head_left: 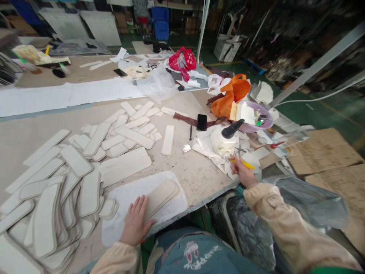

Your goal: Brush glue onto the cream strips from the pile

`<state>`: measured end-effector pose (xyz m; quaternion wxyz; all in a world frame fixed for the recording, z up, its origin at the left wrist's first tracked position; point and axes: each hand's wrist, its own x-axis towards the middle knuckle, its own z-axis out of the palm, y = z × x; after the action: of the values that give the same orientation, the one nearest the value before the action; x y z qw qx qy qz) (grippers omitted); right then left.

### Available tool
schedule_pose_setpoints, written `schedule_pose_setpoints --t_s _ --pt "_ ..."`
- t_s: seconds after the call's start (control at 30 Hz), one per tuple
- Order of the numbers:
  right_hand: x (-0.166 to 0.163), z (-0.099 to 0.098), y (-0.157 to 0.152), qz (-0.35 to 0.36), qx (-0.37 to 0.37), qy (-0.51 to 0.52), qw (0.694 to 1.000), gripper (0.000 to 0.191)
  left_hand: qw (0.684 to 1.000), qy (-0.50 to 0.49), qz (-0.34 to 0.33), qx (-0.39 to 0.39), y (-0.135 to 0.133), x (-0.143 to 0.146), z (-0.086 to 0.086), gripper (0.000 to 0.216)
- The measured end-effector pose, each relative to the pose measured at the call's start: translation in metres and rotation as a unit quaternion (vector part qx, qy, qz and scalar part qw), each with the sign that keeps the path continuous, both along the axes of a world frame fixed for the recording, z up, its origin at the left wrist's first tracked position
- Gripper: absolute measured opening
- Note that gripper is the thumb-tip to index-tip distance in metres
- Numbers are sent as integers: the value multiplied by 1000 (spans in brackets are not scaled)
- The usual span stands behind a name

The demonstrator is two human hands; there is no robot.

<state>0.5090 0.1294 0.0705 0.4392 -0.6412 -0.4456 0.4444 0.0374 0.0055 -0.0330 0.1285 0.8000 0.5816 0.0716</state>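
My left hand [136, 221] lies flat with fingers apart on a small stack of beige rounded strips [161, 194]. That stack rests on a white sheet [128, 198] near the table's front edge. My right hand [242, 169] reaches to the right side of the table and is closed on a thin yellow tool [247, 164]. Beside it lie crumpled white cloths [211, 146] and a white pot with a black brush handle [232, 128].
Several beige strips [76, 167] are piled over the table's left and middle. A black phone [201, 122], an orange bag [232, 93], a purple basin [265, 123] and a red bag [184, 59] lie further back. Cardboard [322, 148] and grey plastic [310, 205] are on the right.
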Motion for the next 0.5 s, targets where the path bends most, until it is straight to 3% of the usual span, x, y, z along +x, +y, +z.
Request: schedule_pose_setpoints --t_s 0.23,0.5 --pt "57 -23 40 -53 -72 64 994 37 998 5 -10 -55 33 51 4 81" --pt "62 -50 61 -40 -112 54 991 39 997 -28 -43 -52 44 49 5 72"
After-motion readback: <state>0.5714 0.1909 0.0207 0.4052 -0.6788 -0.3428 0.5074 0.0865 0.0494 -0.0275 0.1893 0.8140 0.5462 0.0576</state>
